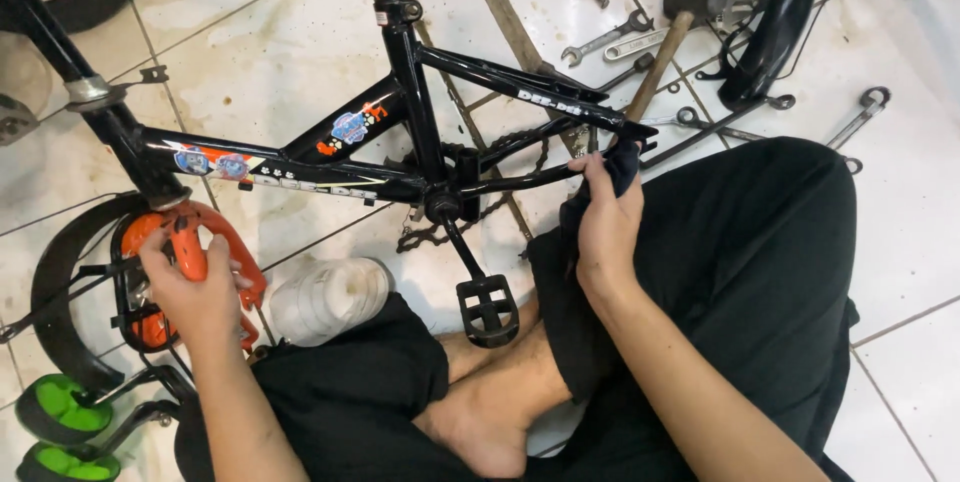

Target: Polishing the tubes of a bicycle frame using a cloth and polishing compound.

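A small black bicycle frame [300, 157] with cartoon stickers lies across the white tiled floor in front of me. My left hand [195, 287] grips the orange front fork [215, 232] at the lower left. My right hand [605, 217] presses a dark cloth [622, 164] against the frame's rear stay [560, 142], close to the loose chain [470, 217]. A black crank with a pedal [487, 309] hangs down between my crossed legs.
A black fender [55, 282] and green training wheels [65, 412] lie at the lower left. A white plastic container [330, 300] rests by my knee. Wrenches [610, 42], a hammer [665, 37], another black fender [775, 22] and small parts are scattered at the upper right.
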